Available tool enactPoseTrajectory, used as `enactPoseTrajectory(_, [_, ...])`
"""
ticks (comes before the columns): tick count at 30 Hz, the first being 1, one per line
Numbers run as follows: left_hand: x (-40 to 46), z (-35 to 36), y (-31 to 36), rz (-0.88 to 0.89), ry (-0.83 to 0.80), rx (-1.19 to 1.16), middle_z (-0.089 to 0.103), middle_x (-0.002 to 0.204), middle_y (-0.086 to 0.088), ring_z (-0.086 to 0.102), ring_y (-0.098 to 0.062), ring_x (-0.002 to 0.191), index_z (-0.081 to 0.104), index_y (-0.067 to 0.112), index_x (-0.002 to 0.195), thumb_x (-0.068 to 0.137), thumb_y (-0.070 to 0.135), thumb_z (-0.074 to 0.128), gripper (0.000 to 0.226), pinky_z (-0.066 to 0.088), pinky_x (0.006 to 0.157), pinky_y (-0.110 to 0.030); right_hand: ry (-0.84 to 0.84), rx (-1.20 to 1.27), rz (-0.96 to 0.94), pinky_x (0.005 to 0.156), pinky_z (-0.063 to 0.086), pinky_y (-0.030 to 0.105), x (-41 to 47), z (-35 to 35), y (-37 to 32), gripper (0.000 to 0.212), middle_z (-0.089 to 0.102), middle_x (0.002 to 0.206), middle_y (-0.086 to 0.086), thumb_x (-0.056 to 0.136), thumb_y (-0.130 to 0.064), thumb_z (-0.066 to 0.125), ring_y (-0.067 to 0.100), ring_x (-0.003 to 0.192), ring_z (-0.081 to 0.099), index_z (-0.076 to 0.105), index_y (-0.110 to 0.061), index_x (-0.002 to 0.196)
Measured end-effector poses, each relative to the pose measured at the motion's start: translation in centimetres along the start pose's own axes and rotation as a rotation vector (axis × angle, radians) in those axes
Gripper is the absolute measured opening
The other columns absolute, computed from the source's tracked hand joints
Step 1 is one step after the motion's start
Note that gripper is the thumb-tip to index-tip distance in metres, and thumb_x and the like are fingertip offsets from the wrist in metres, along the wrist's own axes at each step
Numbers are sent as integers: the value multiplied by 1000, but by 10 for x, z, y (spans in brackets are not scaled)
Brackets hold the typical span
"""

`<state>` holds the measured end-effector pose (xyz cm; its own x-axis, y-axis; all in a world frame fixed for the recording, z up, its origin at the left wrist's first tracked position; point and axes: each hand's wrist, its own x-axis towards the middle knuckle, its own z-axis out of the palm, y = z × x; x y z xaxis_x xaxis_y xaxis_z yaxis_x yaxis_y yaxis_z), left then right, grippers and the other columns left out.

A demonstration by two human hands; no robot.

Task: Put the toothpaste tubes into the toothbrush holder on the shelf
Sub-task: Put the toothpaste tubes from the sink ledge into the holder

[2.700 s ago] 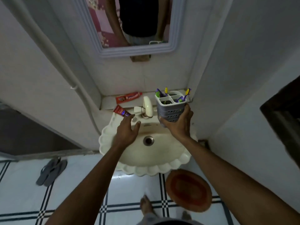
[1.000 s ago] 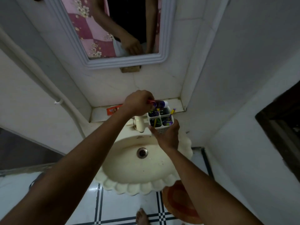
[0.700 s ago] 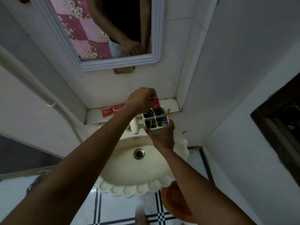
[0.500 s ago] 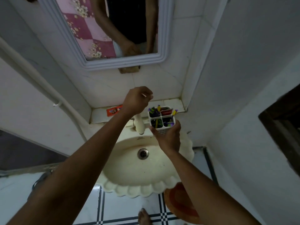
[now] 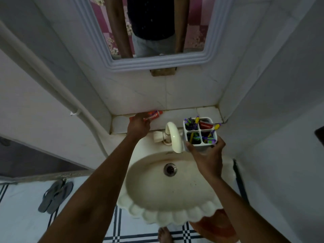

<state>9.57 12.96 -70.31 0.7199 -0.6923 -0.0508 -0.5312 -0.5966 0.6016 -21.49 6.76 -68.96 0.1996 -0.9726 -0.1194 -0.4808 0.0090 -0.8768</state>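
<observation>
Left hand: I see my left hand reached out to the tiled shelf, fingers curled down over the near end of the red toothpaste tube; whether they actually pinch it I cannot tell.
Red toothpaste tube: lying flat on the shelf against the back wall, its far end poking out past my fingers.
Right hand: my right hand is wrapped around the lower body of the white toothbrush holder, gripping it above the basin, just right of the tap.
Toothbrush holder: four compartments; a second red tube stands in the far right one, and toothbrushes fill the other three.
</observation>
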Motion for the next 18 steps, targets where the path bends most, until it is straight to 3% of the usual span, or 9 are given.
enactPoseTrajectory(5, [24, 12, -13, 59, -90, 319, 56, 151, -11, 54, -38, 135, 52, 20, 151, 102, 34, 62, 52, 45, 108, -51, 26, -12, 2, 105, 58, 50, 1, 7, 5, 117, 60, 154, -3, 65, -78, 93, 23, 135, 64, 28, -33, 152])
enactPoseTrajectory(8, [29, 16, -16, 57, -145, 547, 53, 146, -16, 48, -41, 134, 48, 15, 150, 102, 41, 60, 56, 40, 106, -51, 32, -8, 17, 106, 58, 53, 1, 10, 7, 118, 60, 154, -3, 63, -81, 92, 24, 134, 64, 28, -35, 151])
enactPoseTrajectory(11, [28, 15, -15, 31, -157, 597, 55, 139, -17, 49, -40, 132, 57, 12, 138, 99, 48, 63, 53, 39, 106, -51, 31, -19, 20, 106, 58, 52, 1, 10, 5, 117, 60, 154, -4, 64, -80, 92, 24, 134, 64, 27, -36, 151])
enactPoseTrajectory(13, [25, 10, -12, 9, -155, 464, 62, 126, -14, 62, -38, 120, 64, 13, 126, 101, 43, 61, 39, 47, 95, -46, 23, -19, 19, 106, 57, 50, 1, 10, 4, 115, 60, 153, -5, 66, -77, 93, 23, 134, 64, 27, -37, 151])
enactPoseTrajectory(15, [15, -3, -2, -53, -210, 208, 71, 110, -9, 76, -30, 93, 65, 17, 116, 102, 45, 58, 33, 58, 75, -40, 9, -9, 14, 106, 57, 50, 0, 8, 2, 115, 58, 154, -7, 67, -78, 92, 21, 135, 63, 26, -38, 151])
enactPoseTrajectory(17, [-2, -22, 19, -132, -270, -110, 76, 96, -8, 80, -24, 65, 64, 18, 117, 104, 47, 57, 32, 64, 58, -40, 2, -12, 12, 106, 57, 50, -2, 7, 0, 115, 58, 154, -8, 66, -81, 91, 20, 136, 62, 26, -38, 151])
enactPoseTrajectory(18, [-10, -33, 29, -130, -276, -230, 76, 94, -11, 79, -24, 60, 63, 17, 121, 104, 44, 60, 32, 64, 55, -40, 1, -16, 14, 105, 57, 49, -3, 7, -1, 116, 58, 154, -8, 66, -82, 90, 20, 136, 62, 26, -38, 151])
